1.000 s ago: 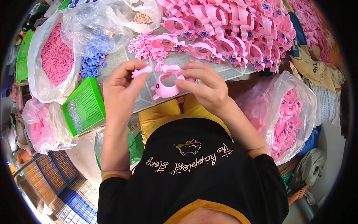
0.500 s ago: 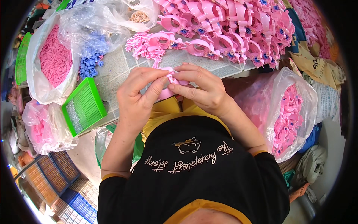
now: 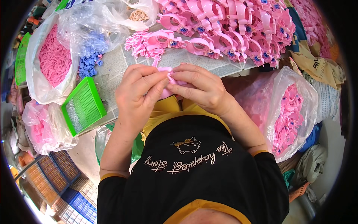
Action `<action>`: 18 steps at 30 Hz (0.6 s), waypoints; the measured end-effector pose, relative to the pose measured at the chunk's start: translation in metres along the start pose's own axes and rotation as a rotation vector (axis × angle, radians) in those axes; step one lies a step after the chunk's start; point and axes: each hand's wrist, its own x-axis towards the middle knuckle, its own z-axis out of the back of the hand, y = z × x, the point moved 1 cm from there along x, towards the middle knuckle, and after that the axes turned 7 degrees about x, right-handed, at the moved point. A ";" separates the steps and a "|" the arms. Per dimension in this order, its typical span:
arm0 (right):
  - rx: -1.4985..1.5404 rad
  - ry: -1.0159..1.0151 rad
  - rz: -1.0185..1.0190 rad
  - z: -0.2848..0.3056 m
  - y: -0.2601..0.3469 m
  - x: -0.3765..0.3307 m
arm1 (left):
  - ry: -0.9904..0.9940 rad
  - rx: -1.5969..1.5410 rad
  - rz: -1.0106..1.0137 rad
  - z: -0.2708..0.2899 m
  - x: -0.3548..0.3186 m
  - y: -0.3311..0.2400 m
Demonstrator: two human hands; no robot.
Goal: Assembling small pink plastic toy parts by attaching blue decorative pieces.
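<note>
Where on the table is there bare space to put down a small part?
The widest bare patch of the grey table lies between the green basket, the blue pieces and the left hand. A narrower strip runs between the right hand and the heaped pink frames. Crowded: far right side, under those frames.

A black short-sleeved shirt (image 3: 223, 179) with mustard collar (image 3: 197, 204) and cuffs (image 3: 114, 175), pale lettering (image 3: 203, 161) and a cat drawing (image 3: 187, 146) tops yellow trousers (image 3: 163, 107).

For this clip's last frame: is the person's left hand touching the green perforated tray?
Apart. The head view shows a strip of grey tabletop between the left hand and the near wall of the green perforated tray.
</note>
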 end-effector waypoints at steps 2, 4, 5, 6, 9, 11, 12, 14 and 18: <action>0.000 -0.008 0.001 0.002 0.002 0.004 | 0.000 -0.019 0.006 0.000 -0.002 -0.001; -0.010 0.003 0.015 0.003 0.002 0.006 | -0.020 -0.251 0.278 0.001 -0.007 -0.003; -0.012 0.001 0.014 0.003 0.000 0.006 | -0.018 -0.252 0.277 0.000 -0.006 -0.003; -0.004 0.009 0.019 0.003 -0.002 0.006 | -0.020 -0.263 0.242 -0.001 -0.006 -0.003; 0.007 0.013 0.021 0.003 -0.005 0.004 | -0.010 -0.255 0.182 0.000 -0.005 -0.003; 0.008 0.010 0.016 0.003 -0.005 0.002 | 0.003 -0.239 0.157 0.000 -0.006 -0.003; 0.010 0.018 0.013 0.002 -0.005 0.002 | -0.011 -0.218 0.138 -0.001 -0.006 -0.002; 0.012 0.026 0.008 0.002 -0.005 0.001 | -0.025 -0.197 0.120 0.000 -0.007 -0.002; 0.011 0.034 -0.004 0.004 -0.005 0.002 | 0.032 -0.217 0.195 0.004 -0.003 -0.004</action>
